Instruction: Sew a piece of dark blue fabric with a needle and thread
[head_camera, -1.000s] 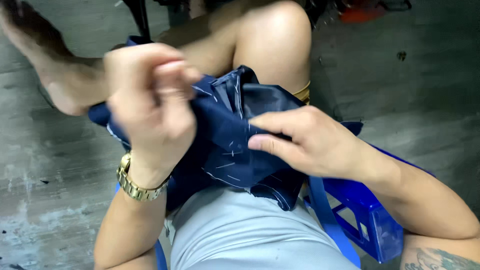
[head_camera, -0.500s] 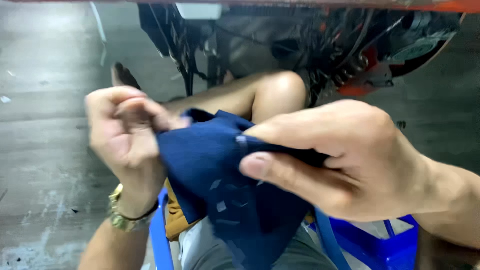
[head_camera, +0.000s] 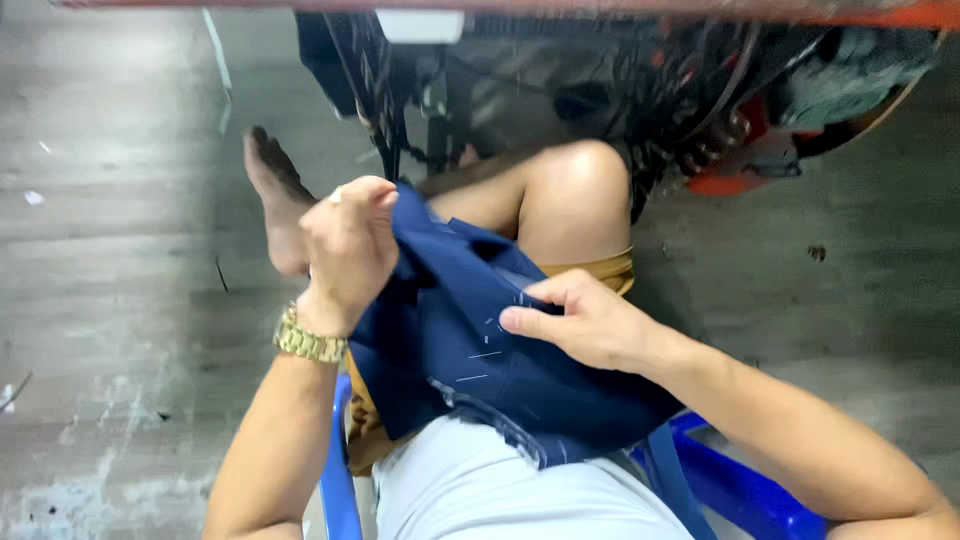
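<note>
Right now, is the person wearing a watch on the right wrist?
No, the gold watch sits on the left wrist, while the right hand has a bare wrist.

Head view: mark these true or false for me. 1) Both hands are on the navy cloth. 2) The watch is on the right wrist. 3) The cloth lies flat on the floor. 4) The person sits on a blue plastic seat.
1) True: the left hand grips the upper edge of the navy cloth, and the right hand presses on its middle.
2) False: the gold watch is on the left wrist.
3) False: the cloth is held up over the lap, against the bent knee.
4) True: a blue plastic seat shows beneath the person.
</note>
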